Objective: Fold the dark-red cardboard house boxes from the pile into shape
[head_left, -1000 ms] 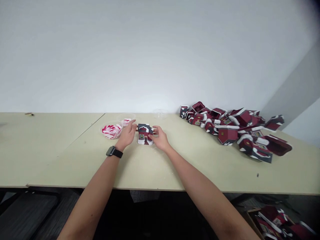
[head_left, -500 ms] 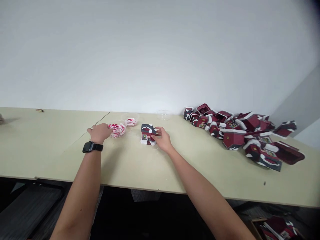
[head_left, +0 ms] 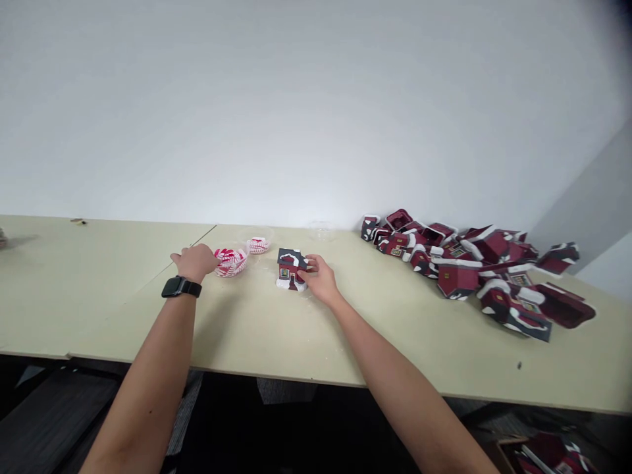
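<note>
A small dark red house with a grey, snow-trimmed roof [head_left: 290,268] stands upright on the table, and my right hand [head_left: 318,278] grips its right side. My left hand [head_left: 196,261], with a black watch on the wrist, is at the left rim of a clear bowl of red-and-white pieces [head_left: 231,262]. Its fingertips are closed together at the bowl, and what they hold, if anything, is too small to make out. Just behind and to the right is a second clear bowl with similar red-and-white pieces [head_left: 257,245].
On the right of the table [head_left: 276,342] lies a heap of similar red houses [head_left: 459,278]. A clear lid or dish [head_left: 321,232] sits near the wall. Below the right table edge is a box holding more red pieces [head_left: 553,454]. A small dark bit [head_left: 519,365] lies at the front right.
The view has shifted slightly. Both hands keep nearly the same places, the right on the house and the left at the bowl.
</note>
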The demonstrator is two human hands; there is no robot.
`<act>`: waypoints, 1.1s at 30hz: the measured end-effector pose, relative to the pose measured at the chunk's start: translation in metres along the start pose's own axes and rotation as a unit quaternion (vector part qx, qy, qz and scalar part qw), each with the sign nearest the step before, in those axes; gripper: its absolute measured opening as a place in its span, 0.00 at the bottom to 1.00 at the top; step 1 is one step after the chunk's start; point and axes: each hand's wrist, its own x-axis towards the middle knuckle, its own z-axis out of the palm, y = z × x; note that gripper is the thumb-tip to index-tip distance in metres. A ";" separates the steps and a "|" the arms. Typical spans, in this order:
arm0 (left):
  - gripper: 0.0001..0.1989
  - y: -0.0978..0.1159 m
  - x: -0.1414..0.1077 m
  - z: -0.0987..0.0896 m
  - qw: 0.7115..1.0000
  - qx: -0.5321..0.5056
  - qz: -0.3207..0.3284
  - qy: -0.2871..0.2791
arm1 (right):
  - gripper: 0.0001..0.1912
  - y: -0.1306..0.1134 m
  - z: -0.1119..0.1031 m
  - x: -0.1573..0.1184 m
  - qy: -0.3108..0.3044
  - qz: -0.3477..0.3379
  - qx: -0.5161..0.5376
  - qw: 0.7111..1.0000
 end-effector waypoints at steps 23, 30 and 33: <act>0.16 0.019 -0.002 -0.013 0.996 -0.086 -0.033 -0.017 | 0.24 0.001 0.005 0.002 -0.006 0.009 0.003 1.000; 0.15 0.058 -0.014 -0.019 0.930 -0.346 0.102 0.072 | 0.23 -0.001 0.004 0.002 0.002 0.010 -0.001 1.000; 0.18 0.073 -0.020 -0.004 0.866 -0.481 0.130 0.032 | 0.23 0.002 0.004 0.003 0.010 -0.003 -0.006 1.000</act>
